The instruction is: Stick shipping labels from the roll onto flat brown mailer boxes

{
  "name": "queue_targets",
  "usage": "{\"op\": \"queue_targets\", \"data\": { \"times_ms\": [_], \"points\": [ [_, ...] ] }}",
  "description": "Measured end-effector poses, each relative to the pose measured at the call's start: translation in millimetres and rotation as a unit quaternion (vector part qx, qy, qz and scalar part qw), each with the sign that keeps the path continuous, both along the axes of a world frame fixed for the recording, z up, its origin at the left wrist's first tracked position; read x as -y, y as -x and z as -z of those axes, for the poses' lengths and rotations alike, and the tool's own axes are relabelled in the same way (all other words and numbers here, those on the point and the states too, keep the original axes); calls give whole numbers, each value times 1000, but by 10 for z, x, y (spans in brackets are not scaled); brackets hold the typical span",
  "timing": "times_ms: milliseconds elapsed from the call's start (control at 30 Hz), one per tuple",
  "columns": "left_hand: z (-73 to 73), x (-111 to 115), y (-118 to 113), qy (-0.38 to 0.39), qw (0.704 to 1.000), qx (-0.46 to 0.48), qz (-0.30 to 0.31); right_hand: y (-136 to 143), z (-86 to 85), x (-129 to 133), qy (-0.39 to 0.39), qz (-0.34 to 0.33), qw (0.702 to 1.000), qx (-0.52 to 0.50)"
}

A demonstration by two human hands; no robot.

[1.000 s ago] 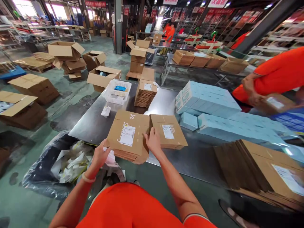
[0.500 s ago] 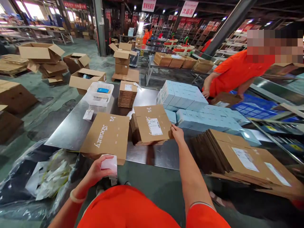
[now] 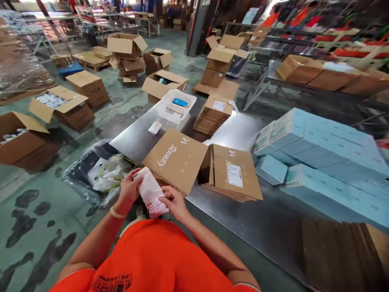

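Between my hands, in front of my body, is a strip of white labels [image 3: 151, 191] with print near its lower end. My left hand [image 3: 129, 190] pinches its upper left part, fingers closed. At the lower right edge, my right hand [image 3: 174, 200] grips the strip between thumb and fingers. Just beyond lies a flat brown carton [image 3: 179, 158] with white lettering, its near corner by my right hand. To its right a stack of flattened cartons [image 3: 235, 172] rests on the metal table [image 3: 225, 211], the top one bearing a white label.
A white basket [image 3: 179, 103] with a blue item and a bundle of folded cartons [image 3: 212, 113] stand at the table's far side. Light-blue boxes [image 3: 331, 138] are stacked on the right. A lined bin [image 3: 103, 174] of paper scraps is at the left, with open cartons [image 3: 62, 107] on the floor.
My right hand has let go of the labelled carton and moved left to grip the label strip. The view has swung left, and the co-worker is out of sight.
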State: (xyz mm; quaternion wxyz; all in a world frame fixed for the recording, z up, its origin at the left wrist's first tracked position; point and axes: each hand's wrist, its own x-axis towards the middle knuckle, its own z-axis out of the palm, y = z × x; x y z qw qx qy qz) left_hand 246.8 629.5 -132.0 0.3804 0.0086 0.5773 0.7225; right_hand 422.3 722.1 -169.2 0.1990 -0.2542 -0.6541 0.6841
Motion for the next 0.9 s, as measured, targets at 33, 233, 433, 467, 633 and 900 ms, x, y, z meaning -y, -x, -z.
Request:
{"op": "queue_targets", "data": {
  "times_ms": [33,233,433,467,633,900],
  "points": [
    [61,51,5,9,1000,21,-4,51,-17,-3,10,34,999,-3],
    [182,261,-210,-71,982,15,172,265,-130,-63,11,58,998,28],
    [206,68,-102,-25,974,-56,219,214,-9,25,-155,121,980,22],
    [220,29,-74,-10,971,-69,227,179,0,45,-211,137,968,9],
    [285,-107,-18,6,942,-38,335,120,-183,-251,-398,240,885,12],
    [636,-224,77,49,932,-14,358,531,-423,-1729,-339,288,855,268]
  ]
}}
